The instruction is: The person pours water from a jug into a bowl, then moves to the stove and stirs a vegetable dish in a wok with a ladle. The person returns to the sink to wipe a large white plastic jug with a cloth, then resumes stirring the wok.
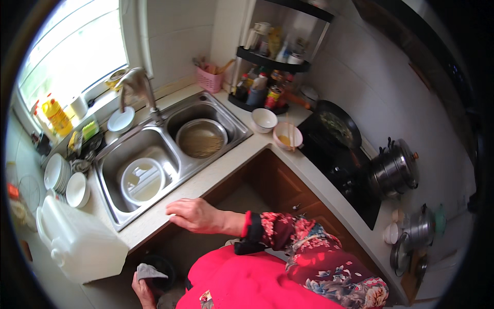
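My right hand (194,215) hovers by the counter's front edge, just below the left sink basin. Its fingers are pinched together; a small pale bit shows at the fingertips, too small to name. Low at the left, my left hand (145,291) is closed on a crumpled greyish cloth (151,271), held over a dark round bin (165,280) on the floor. In the left basin of the steel sink (114,167) stands a white round tub (127,180) with liquid in it. The right basin holds a metal bowl (225,138) with thin brownish strands.
A large translucent plastic jug (85,239) stands at the counter's left end, beside stacked white bowls (54,172). Two bowls (264,119) sit near the corner, one with chopsticks across it. On the black stove are a wok (337,123) and a steel pot (393,172).
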### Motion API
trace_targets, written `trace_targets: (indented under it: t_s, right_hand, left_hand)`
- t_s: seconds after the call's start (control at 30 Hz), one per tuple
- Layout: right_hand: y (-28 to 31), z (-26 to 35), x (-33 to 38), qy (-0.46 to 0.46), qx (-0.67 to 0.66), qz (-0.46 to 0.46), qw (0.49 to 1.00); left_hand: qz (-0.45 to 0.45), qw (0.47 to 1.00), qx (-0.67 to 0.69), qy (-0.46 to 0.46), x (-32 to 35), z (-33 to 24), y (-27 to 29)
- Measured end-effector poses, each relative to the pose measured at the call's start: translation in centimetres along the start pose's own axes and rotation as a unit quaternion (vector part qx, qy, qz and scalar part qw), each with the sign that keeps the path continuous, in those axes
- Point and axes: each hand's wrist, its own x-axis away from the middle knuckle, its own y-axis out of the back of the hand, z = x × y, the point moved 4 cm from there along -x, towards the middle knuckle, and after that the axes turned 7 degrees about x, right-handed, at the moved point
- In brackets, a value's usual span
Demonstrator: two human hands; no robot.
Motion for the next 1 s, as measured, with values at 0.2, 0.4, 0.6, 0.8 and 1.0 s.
trace_targets:
  t_s: [0.2,0.4,0.6,0.8,1.0]
  right_hand:
    - [16.5,-2.5,9.6,-0.068,0.215,-0.120,0.967]
    - [35.7,-6.9,22.2,-0.354,0.529,-0.152,0.756]
    - [42.8,-11.0,31.6,-0.581,0.578,0.003,0.573]
    - [44.8,-15.1,36.0,-0.551,0.587,-0.065,0.590]
    - [45.7,-13.6,33.5,-0.548,0.529,-0.204,0.615]
  left_hand:
    - [0.046,0.997,-0.046,0.045,-1.2,3.9,-5.6]
    - [0.144,0.980,-0.096,0.096,-4.4,5.4,-17.3]
    - [0.271,0.920,-0.190,0.210,-6.4,2.0,-30.3]
    - [0.381,0.877,-0.221,0.191,-8.8,5.1,-34.9]
    - [0.395,0.848,-0.276,0.220,-12.5,10.9,-36.6]
